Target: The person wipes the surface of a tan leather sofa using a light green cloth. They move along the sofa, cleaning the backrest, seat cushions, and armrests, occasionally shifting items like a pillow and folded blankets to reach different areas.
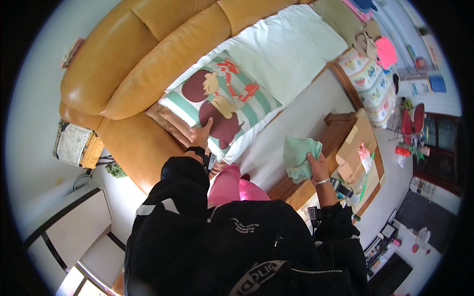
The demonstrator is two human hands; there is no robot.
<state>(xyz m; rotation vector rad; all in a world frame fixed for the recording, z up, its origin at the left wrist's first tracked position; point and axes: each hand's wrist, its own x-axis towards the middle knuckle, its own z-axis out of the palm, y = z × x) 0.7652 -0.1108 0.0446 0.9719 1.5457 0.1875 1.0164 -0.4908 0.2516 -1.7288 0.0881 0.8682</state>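
Note:
My right hand [318, 168] grips a bunched pale green cloth [302, 157], held up near the edge of a wooden table. Over the near corner of a pillow [255, 111] is my left hand [202, 133], its thumb and fingers apart; it may be touching the pillowcase. The pillowcase has green and white stripes and printed cartoon figures. It lies on a pale sheet [289, 48] spread over the seat of a tan leather sofa [174, 66].
The wooden table [377, 174] at the right holds an open cardboard box [351, 148] and small items. Behind it stands something under a patterned cover [370, 85], with a red chair [413, 122] farther right. Folded textiles [76, 144] sit beside the sofa's left arm.

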